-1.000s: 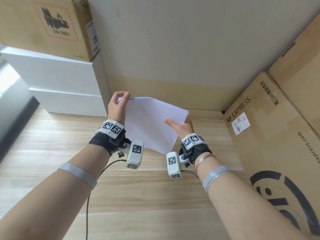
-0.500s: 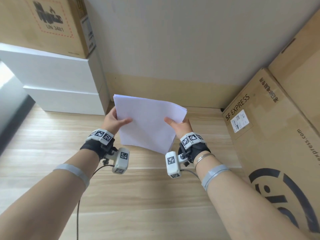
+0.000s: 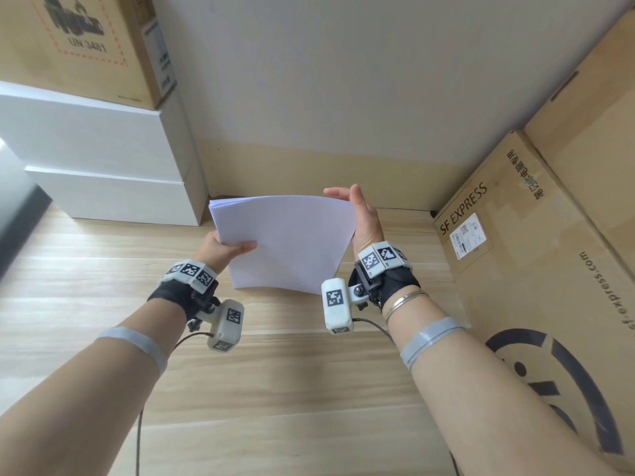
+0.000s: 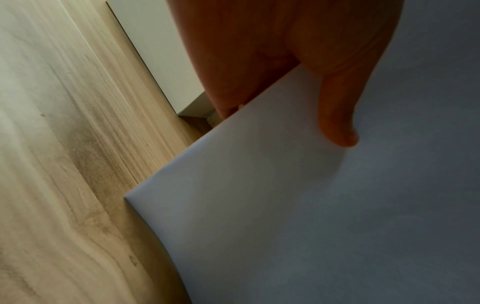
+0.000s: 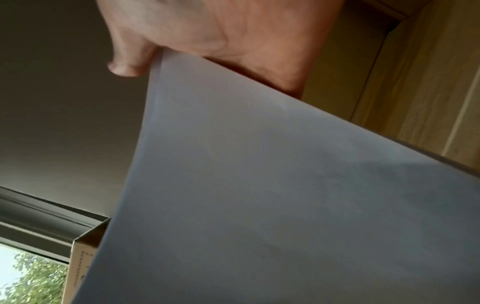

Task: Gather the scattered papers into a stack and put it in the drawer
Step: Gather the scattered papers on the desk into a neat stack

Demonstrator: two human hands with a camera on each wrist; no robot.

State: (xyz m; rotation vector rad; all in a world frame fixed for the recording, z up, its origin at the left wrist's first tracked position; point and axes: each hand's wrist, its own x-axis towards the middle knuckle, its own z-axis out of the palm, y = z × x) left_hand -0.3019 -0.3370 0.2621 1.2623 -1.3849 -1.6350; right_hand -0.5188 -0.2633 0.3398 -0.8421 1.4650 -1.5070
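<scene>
Gathering is looking done — no loose sheets are showing on the wooden floor (image 3: 275, 389), and the papers (image 3: 285, 242) are all sitting in one stack held up in the air between both hands, in front of the wall's baseboard. The squaring is not quite finished, judging by the far left corner, where several sheet edges are fanning slightly apart. What is remaining: the whole drawer part. The white drawer unit (image 3: 103, 166) is standing to the left, close to the stack, with both visible fronts sitting flush (so a drawer is likely needing to be pulled out first). The left hand (image 3: 223, 250) is pinching the stack's left edge, thumb lying across the top sheet and fingers going underneath — the left wrist view is showing that thumb pressed flat on the paper. The right hand (image 3: 360, 218) is standing upright with straight, relaxed fingers, its palm lying against the stack's right edge, seemingly steadying or tapping it rather than gripping. A cardboard box (image 3: 515, 269) is leaning at right, another (image 3: 86, 46) resting atop the drawer unit.
</scene>
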